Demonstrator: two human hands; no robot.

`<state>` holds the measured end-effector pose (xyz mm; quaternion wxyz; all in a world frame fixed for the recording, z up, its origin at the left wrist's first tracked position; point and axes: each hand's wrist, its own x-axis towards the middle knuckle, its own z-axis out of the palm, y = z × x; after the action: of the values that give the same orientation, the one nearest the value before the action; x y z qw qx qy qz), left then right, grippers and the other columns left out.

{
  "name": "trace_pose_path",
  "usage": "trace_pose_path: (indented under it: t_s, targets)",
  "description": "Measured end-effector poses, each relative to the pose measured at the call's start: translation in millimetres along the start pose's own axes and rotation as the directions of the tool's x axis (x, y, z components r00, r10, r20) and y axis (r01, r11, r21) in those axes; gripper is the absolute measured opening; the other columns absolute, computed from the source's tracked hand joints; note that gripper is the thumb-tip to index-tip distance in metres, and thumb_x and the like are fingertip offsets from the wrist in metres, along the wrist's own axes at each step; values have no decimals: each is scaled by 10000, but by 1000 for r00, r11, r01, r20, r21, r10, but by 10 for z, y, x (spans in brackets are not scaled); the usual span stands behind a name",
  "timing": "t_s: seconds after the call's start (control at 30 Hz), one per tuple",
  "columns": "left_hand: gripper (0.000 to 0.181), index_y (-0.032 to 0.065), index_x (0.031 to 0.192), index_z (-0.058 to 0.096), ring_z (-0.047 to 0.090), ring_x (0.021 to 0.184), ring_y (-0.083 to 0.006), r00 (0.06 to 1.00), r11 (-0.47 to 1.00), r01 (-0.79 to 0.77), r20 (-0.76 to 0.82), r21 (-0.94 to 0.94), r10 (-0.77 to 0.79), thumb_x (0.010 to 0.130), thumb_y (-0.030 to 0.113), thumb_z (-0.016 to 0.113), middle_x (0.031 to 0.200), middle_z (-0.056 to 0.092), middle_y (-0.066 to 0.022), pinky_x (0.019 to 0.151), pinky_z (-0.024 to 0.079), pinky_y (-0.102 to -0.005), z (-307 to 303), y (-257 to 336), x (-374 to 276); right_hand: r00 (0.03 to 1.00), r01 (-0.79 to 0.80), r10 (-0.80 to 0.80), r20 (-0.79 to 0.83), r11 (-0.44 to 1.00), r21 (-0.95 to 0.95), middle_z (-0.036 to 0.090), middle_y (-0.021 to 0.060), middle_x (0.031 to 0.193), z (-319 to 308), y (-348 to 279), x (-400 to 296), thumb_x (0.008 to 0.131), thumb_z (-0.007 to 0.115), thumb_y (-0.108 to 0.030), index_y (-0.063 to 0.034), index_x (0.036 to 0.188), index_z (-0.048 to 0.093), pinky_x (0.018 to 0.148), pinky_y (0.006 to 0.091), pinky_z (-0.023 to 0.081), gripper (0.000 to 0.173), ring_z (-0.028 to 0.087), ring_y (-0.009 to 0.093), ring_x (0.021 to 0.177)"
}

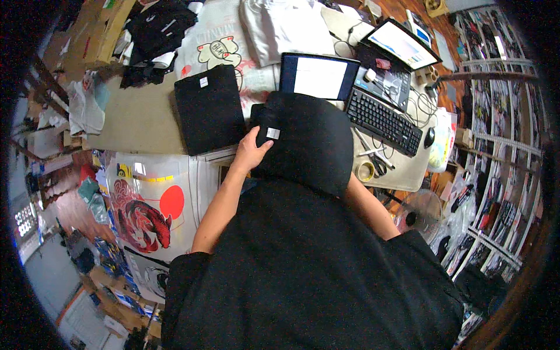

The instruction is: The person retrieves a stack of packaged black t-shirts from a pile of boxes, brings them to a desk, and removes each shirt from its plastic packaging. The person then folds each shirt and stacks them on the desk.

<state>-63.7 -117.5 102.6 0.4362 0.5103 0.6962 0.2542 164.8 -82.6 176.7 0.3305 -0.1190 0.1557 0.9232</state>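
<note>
A black folded garment is in front of my chest, with a small white label near its left edge. My left hand grips that edge, its thumb on top beside the label. My right hand is out of view behind the cloth; only the forearm shows, reaching to the garment's right side. To the left, a second folded black garment lies flat on the table, also bearing a small white label.
Behind the held garment stands a lit laptop. On the right are a black keyboard, a mouse, scissors, a tape roll and a second laptop. White cloth and black clothing lie farther back. Stocked shelves stand right.
</note>
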Motion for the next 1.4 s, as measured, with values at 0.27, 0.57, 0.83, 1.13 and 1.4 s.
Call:
trace_pose_path:
  t_s: [0.27,0.57,0.83,1.13,1.4]
  targets:
    - [572,5,1288,427,551,1024,-208,982,828,35,175,-560,77,811,207,668,1196,544,-107,936,416,-339,-381,-162,-9,999,33,-29,27,985,-168,527,179,1271,469,350,94,852,441,-618,-2,1282,471,1005,470,376,752,524,343,1133]
    - [432,-9,1190,532,562,998,-158,969,919,-182,97,-351,229,816,158,669,1109,616,-75,914,433,-323,-2098,71,227,985,89,-145,-95,896,-436,520,183,1279,736,267,798,853,428,-625,-5,1283,471,1016,476,363,756,512,346,1149]
    - [525,48,1279,497,564,1098,-304,929,780,-152,357,608,-98,775,106,635,1206,574,-181,921,446,-365,-2708,-156,1248,953,-268,-89,-289,195,-944,483,155,1312,-259,759,1592,827,670,-170,29,1355,342,1004,347,365,653,467,241,1190]
    - [433,101,1160,575,588,1036,-344,895,729,-216,431,649,-119,734,113,652,1088,619,-199,883,472,-400,-2243,-737,2151,872,-320,-303,-385,243,-916,511,176,1247,-210,903,1813,860,621,-103,43,1387,275,914,304,395,647,501,234,1109]
    - [468,165,1234,482,534,1147,-323,958,519,162,-7,839,-288,787,121,616,1192,584,-105,953,372,-548,-1886,-641,2091,912,-309,-240,-332,128,-942,516,145,1282,-3,696,1421,908,582,-253,16,1318,426,955,332,394,514,491,209,1160]
